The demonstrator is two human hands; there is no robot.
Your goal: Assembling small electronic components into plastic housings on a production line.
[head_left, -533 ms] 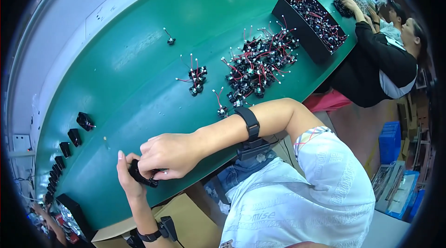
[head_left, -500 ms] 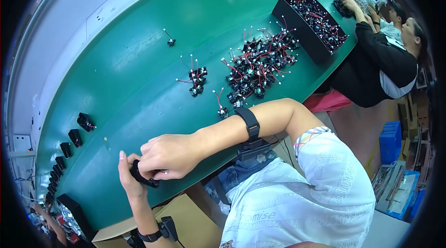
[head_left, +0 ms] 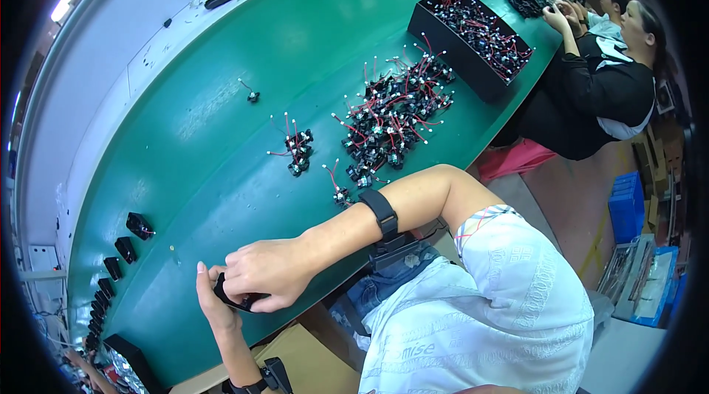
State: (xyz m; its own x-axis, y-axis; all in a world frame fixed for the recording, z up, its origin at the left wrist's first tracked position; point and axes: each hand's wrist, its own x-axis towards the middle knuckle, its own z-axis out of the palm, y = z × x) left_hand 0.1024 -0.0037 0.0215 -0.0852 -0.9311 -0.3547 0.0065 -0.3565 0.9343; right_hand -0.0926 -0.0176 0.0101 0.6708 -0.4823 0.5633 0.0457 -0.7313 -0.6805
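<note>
Both my hands meet over the near edge of the green conveyor belt [head_left: 221,84]. My left hand [head_left: 210,305] and my right hand [head_left: 269,272] together grip one small black part [head_left: 230,298], mostly hidden between the fingers. A black band sits on my right wrist [head_left: 380,213]. A big pile of small black parts with red wires [head_left: 391,117] lies on the belt to the right of my hands, and a small cluster of the same parts [head_left: 297,150] lies nearer the middle.
A black tray [head_left: 473,32] full of wired parts stands far right. A row of black square parts [head_left: 118,254] runs along the belt's left end. Two other people [head_left: 613,76] work at the far right. A cardboard box [head_left: 295,364] sits below my hands.
Both hands stay pressed on the black part; my fingers shift only slightly around it. The parts on the belt lie as before.
</note>
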